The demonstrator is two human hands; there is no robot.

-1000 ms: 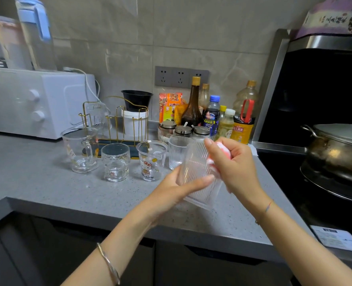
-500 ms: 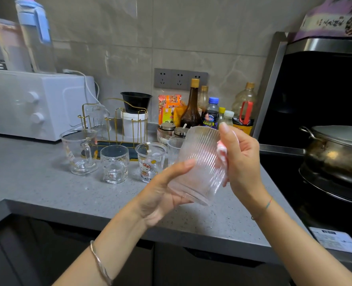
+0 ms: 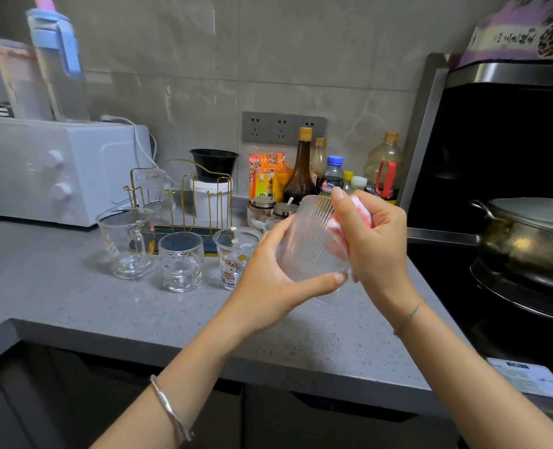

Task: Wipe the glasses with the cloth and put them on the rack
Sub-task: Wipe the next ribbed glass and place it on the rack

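Observation:
My left hand [image 3: 268, 283] grips a clear ribbed glass [image 3: 307, 241] from its left side and bottom, holding it above the grey counter [image 3: 74, 303]. My right hand [image 3: 372, 241] holds a pink and white cloth [image 3: 340, 231] pressed against the glass's right side. Standing in a row on the counter are a handled glass mug [image 3: 124, 243], a small clear glass [image 3: 181, 262] and a cartoon-printed glass [image 3: 234, 256]. Behind them is the gold wire rack [image 3: 184, 196], with one glass [image 3: 153, 189] hung upside down on its left.
A white oven [image 3: 41, 170] stands at the back left. A white tub with a black bowl [image 3: 213, 165] sits behind the rack. Sauce bottles and jars [image 3: 304, 176] line the wall. A stove with a lidded metal pot [image 3: 534, 234] is on the right.
The ribbed glass has been turned in my hands and now stands more upright. My right hand with the cloth has moved along its right side.

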